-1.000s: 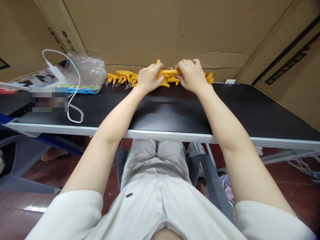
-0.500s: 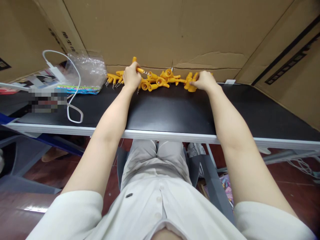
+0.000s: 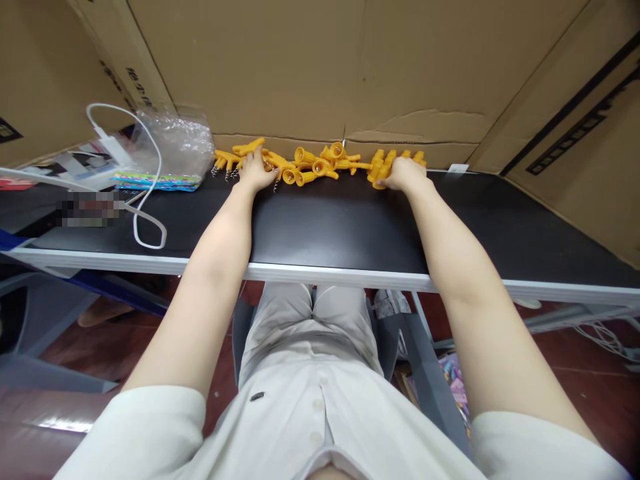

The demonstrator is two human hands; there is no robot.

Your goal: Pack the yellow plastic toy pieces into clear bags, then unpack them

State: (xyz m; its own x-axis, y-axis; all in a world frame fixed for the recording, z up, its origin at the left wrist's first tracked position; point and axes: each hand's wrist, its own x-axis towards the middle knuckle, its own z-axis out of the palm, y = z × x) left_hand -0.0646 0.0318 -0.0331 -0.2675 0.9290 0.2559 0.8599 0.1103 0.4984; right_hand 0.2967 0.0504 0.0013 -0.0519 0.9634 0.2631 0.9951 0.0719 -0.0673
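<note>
My left hand point(image 3: 256, 173) rests over a cluster of yellow T-handled corkscrews point(image 3: 227, 159) with bare metal spirals, its fingers spread and its thumb out to the right. One yellow handle point(image 3: 249, 147) lies just behind its fingers. Between my hands is a loose heap of yellow hollow sheaths point(image 3: 320, 163), several with their round mouths facing me. On the right, my right hand point(image 3: 407, 175) closes around a yellow plastic piece point(image 3: 379, 177) in a tight row; its fingertips are partly hidden behind the row. More yellow tips point(image 3: 419, 157) show behind that hand.
A black tabletop point(image 3: 335, 227) with a metal front edge point(image 3: 340, 274) lies before me. Cardboard walls point(image 3: 300, 67) close off the back and sides. At left are a clear plastic bag point(image 3: 173, 143), colourful packets point(image 3: 160, 181) and a white cable point(image 3: 159, 160). A white tag point(image 3: 457, 168) lies at back right.
My left hand held a corkscrew raised above the pile; now it is lower, with its fingers spread over the corkscrews. My right hand has shifted slightly left and down along the yellow row.
</note>
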